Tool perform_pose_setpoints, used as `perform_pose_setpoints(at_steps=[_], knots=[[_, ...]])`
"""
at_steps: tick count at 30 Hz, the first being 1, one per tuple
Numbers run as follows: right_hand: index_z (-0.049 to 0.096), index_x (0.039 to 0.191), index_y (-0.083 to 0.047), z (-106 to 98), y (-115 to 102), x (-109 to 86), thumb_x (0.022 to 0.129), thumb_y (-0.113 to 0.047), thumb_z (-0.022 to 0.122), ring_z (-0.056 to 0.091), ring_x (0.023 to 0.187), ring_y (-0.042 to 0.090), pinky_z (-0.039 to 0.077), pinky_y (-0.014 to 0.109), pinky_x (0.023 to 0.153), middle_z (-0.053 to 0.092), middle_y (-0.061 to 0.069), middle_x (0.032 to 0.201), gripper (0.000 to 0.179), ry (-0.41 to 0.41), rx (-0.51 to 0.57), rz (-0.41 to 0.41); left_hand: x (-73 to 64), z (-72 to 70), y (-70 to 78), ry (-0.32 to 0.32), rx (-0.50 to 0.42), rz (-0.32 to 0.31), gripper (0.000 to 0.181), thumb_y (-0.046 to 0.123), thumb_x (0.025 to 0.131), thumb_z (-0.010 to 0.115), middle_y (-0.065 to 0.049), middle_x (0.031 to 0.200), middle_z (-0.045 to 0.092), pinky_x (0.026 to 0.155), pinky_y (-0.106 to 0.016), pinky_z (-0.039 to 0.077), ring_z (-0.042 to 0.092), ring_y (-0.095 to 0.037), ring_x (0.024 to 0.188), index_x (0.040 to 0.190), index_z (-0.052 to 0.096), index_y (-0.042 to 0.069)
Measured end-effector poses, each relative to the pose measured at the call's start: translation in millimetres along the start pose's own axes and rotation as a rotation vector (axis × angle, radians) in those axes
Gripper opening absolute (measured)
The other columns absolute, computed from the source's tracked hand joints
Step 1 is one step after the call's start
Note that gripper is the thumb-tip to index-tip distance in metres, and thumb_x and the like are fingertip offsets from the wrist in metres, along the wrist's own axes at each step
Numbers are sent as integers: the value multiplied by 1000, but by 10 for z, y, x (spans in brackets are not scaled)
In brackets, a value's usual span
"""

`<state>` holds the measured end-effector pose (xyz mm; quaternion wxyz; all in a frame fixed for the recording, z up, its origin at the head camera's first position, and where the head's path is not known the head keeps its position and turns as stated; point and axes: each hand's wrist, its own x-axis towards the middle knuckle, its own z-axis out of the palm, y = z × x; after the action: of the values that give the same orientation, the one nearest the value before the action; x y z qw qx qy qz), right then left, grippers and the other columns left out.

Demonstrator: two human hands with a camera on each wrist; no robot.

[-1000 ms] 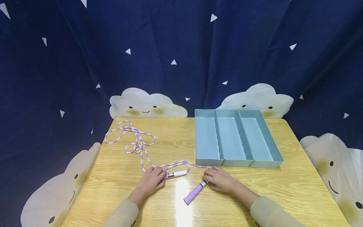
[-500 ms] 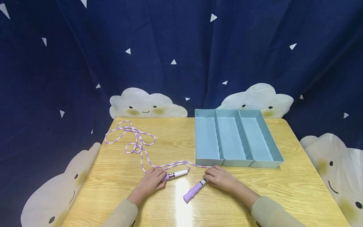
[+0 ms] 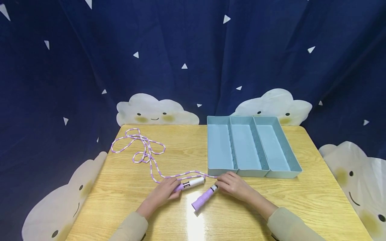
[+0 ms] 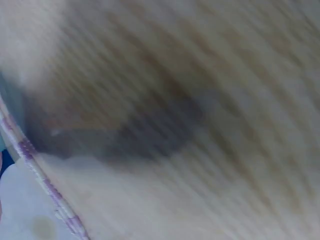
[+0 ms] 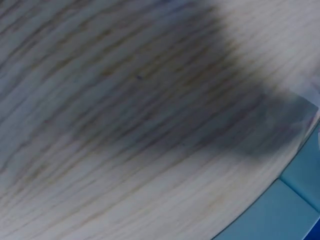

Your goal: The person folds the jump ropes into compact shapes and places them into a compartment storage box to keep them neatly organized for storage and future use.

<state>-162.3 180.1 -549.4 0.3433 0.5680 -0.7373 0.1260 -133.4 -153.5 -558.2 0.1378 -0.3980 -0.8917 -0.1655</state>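
In the head view a beaded jump rope point(image 3: 150, 157), purple and white, lies tangled at the table's left. My left hand point(image 3: 163, 191) grips the purple part of one handle point(image 3: 194, 182), whose white end points right. My right hand point(image 3: 233, 184) holds the upper end of the other handle point(image 3: 202, 198). Its purple part sticks out toward the lower left, with a small shadow under the tip. Two strands of rope run between the hands. In the left wrist view a stretch of rope point(image 4: 47, 182) crosses the left edge. Neither wrist view clearly shows fingers.
Three light blue trays point(image 3: 221, 171) stand side by side at the back right, just beyond my right hand. They also appear in the right wrist view's lower corner point(image 5: 275, 215). A wooden table point(image 3: 313, 201) lies underneath, with a dark blue curtain point(image 3: 169, 40) behind it.
Both hands have shifted slightly, the left one rightward and the right one a little left and away from me. Both jump rope handles moved with them, and the rope between them shifted.
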Motion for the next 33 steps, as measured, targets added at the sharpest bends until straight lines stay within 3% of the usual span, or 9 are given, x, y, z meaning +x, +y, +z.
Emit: perform_pose_setpoints(at_steps=[5, 16, 23, 28, 33], knots=[[65, 96, -5, -17, 14, 52, 92, -15, 47, 60, 87, 18, 50, 34, 76, 64, 5, 95, 20, 43, -25, -1, 61, -39, 84, -33, -169, -77, 27, 18, 81, 66, -1, 98, 58, 85, -33, 47, 55, -16, 91, 105, 57, 9], [66, 97, -5, -56, 35, 177, 88, -15, 54, 62, 83, 21, 50, 37, 75, 65, 8, 92, 17, 103, -36, 7, 210, -87, 218, -79, -654, -315, 16, 9, 85, 61, 1, 89, 56, 68, -22, 46, 49, -6, 77, 100, 60, 6], [66, 98, -5, -81, 36, 241, 94, -15, 46, 61, 84, 21, 50, 39, 73, 64, 7, 96, 22, 111, -34, 27, 293, -128, 286, -120, -805, -476, 14, 9, 88, 57, 0, 81, 52, 60, -18, 41, 44, -6, 71, 100, 61, 3], [66, 99, -6, -85, 40, 280, 94, -14, 47, 61, 85, 21, 50, 38, 75, 63, 6, 97, 21, 118, -32, 32, 346, -183, 306, -176, -982, -572, 20, 10, 91, 52, -1, 72, 49, 44, -14, 35, 41, -5, 55, 105, 58, -4], [65, 99, -6, -79, 52, 307, 95, -15, 44, 61, 86, 21, 51, 39, 74, 64, 7, 97, 23, 129, -48, 28, 390, -227, 302, -232, -1064, -585, 25, 15, 93, 49, -8, 71, 52, 41, -15, 39, 45, -8, 51, 105, 57, -6]])
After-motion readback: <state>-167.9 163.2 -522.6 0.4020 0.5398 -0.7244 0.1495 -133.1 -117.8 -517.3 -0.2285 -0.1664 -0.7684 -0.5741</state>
